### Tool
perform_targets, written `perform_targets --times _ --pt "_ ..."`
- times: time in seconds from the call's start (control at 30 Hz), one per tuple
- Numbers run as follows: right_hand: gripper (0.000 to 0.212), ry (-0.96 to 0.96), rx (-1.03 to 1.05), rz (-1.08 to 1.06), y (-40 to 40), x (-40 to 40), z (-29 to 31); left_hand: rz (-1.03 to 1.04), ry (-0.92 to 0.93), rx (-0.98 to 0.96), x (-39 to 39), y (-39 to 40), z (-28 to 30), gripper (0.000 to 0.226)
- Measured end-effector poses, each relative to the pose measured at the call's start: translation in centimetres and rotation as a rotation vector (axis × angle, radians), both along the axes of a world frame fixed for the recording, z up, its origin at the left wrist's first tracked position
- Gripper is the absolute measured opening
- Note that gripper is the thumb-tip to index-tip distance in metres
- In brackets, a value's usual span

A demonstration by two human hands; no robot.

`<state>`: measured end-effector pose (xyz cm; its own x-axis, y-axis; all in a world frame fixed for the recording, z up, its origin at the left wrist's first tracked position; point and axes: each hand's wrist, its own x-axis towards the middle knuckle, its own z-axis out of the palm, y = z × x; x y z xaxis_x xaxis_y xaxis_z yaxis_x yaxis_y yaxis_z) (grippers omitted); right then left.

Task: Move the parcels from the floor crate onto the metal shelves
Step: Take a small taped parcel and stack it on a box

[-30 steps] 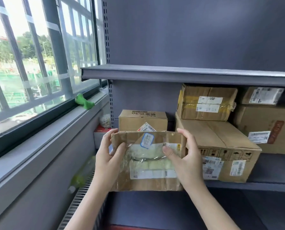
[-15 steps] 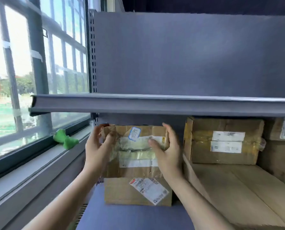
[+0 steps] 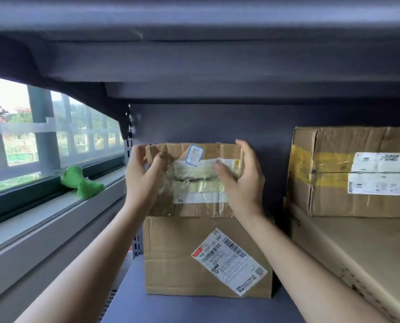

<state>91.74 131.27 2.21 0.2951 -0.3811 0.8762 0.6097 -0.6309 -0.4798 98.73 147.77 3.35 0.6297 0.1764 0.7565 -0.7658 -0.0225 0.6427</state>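
The person holds a small, crumpled brown cardboard parcel wrapped in clear tape [image 3: 195, 180] upright against the back of the grey metal shelf [image 3: 194, 308], its lower edge meeting the top of a larger plain brown carton with a slanted white shipping label [image 3: 208, 257] that already stands there. The left hand [image 3: 143, 180] curls round the parcel's left edge, fingers over the torn corner, and the right hand [image 3: 243, 180] grips the right edge with the thumb across the taped front. Holding both sides probably keeps the soft, dented box square while it is set on top, since the carton below gives it a flat base and saves shelf room. To the right, well apart, a brown box banded with yellow tape [image 3: 348, 171] rests on a wide flat carton [image 3: 357, 248]. A green object [image 3: 81, 183] lies on the window sill at the left. The floor crate is out of view.
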Motion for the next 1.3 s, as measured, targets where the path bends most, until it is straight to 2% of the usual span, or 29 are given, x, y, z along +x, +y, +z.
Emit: perform_targets --times 0.17,0.5,0.67,0.73,0.83,0.93,1.17,1.3 --pt "0.053 -0.015 0.001 -0.021 -0.3 1.2 -0.1 0.019 0.022 0.048 1.5 -0.3 0.3 0.010" --pt "0.053 -0.036 -0.016 -0.017 -0.3 1.7 -0.5 0.099 -0.048 0.109 1.5 -0.3 -0.4 0.019" --pt "0.055 0.063 -0.003 -0.018 -0.1 0.9 0.1 0.113 0.100 0.293 0.5 0.5 0.7 0.011" --pt "0.060 0.130 0.022 -0.007 0.1 0.4 0.6 0.061 0.177 0.343 -0.5 1.1 1.3 0.028" --pt "0.082 0.270 0.026 0.045 0.3 -1.3 1.7 -0.002 0.237 0.377 -3.3 2.4 1.1 0.070" --pt "0.090 0.308 0.007 0.017 0.5 -4.4 2.5 0.044 0.243 0.454 -7.5 3.9 0.3 0.085" --pt "0.055 0.199 -0.015 -0.125 1.4 -16.7 0.3 -0.034 0.195 0.411 -19.3 4.5 -0.5 0.067" --pt "0.053 0.291 0.046 -0.107 0.2 -23.7 -1.1 -0.089 0.193 0.357 -26.3 3.0 -1.2 0.060"
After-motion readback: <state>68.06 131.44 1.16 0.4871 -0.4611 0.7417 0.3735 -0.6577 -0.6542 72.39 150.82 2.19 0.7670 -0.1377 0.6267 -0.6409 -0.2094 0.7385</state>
